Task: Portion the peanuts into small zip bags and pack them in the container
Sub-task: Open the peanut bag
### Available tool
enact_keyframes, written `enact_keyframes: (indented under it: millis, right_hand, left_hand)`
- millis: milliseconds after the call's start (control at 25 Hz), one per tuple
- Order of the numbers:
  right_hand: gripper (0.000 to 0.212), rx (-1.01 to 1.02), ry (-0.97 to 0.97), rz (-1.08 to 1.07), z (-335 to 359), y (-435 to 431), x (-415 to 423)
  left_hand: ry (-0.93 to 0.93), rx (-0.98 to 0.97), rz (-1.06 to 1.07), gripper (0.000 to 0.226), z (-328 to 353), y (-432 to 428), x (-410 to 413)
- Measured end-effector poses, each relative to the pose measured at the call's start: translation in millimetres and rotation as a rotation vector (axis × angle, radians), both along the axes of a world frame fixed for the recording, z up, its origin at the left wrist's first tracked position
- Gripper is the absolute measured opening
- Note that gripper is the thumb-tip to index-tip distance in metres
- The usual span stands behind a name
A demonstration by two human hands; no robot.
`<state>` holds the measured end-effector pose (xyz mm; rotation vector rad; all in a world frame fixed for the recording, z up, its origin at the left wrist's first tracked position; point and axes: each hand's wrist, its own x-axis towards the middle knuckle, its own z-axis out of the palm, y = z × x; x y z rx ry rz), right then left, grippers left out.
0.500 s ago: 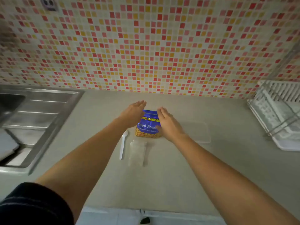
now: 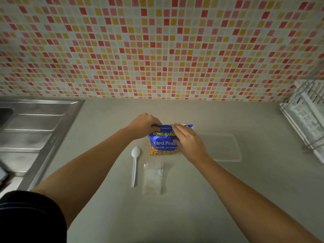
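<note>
A blue peanut bag point(image 2: 162, 143) with a clear window of nuts stands on the grey counter point(image 2: 175, 216). My left hand point(image 2: 143, 124) grips its top left corner. My right hand point(image 2: 188, 142) pinches the top edge on the right and covers part of the label. In front of the bag lie a small stack of clear zip bags point(image 2: 152, 178) and, to their left, a white plastic spoon point(image 2: 134, 165). A clear shallow container point(image 2: 226, 147) sits just right of my right hand.
A steel sink and drainboard point(image 2: 31, 134) take up the left side. A white dish rack point(image 2: 306, 116) stands at the right edge. The mosaic tile wall point(image 2: 157, 50) rises behind the counter.
Both hands, which hovered open at the bag's sides, have closed on its top edge. The view has moved closer.
</note>
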<state>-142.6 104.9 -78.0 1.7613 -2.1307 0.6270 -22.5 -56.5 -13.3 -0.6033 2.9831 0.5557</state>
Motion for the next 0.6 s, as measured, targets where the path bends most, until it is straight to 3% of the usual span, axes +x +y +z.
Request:
enact_keyframes:
  millis: [200,400,600]
  right_hand:
    - [0.015,-0.112,0.003,-0.018,9,-16,-9]
    - [0.022,-0.097,0.021,0.052,13,-27,-18]
    - [0.021,-0.167,0.076,0.133,10,-23,-18]
  left_hand:
    - [0.009,0.025,-0.089,0.024,-2,-13,-3]
    - [-0.03,0.128,-0.122,0.02,2,-23,-12]
    - [-0.078,0.476,-0.005,0.018,7,-33,-18]
